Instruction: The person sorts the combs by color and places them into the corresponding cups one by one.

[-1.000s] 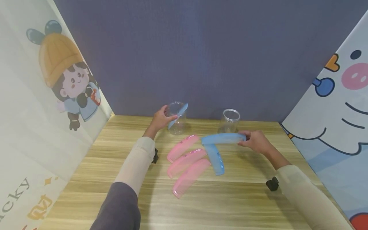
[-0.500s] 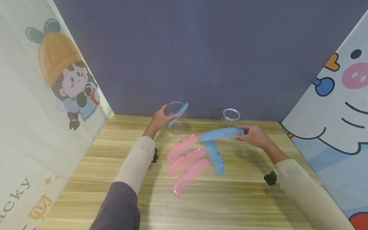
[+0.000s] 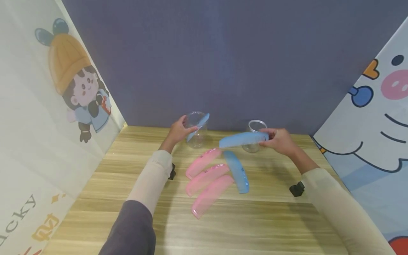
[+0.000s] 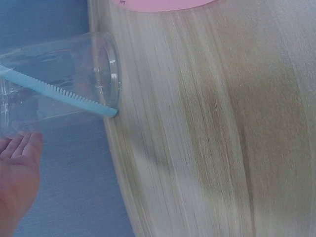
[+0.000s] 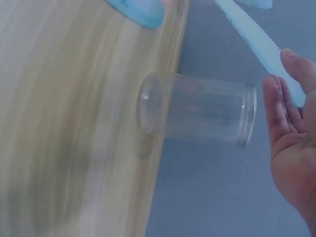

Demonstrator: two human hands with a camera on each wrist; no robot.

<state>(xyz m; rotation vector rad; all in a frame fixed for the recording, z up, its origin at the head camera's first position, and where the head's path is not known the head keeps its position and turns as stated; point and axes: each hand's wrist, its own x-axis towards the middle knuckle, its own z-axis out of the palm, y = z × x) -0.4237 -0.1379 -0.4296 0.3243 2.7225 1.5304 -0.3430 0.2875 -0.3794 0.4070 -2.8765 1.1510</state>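
wood table, blue comb in r hand

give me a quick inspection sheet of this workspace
surface: wooden table, light grain.
job's things: left jar upright with a blue comb leaning inside; right jar upright, nothing seen in it; lifted comb in the air in front of the right jar.
clutter: three pink combs and a loose blue comb flat on the table.
grips: left hand touches the left jar; right hand pinches the lifted comb by one end.
cables: nothing seen.
surroundings: dark back wall, cartoon panels on both sides.
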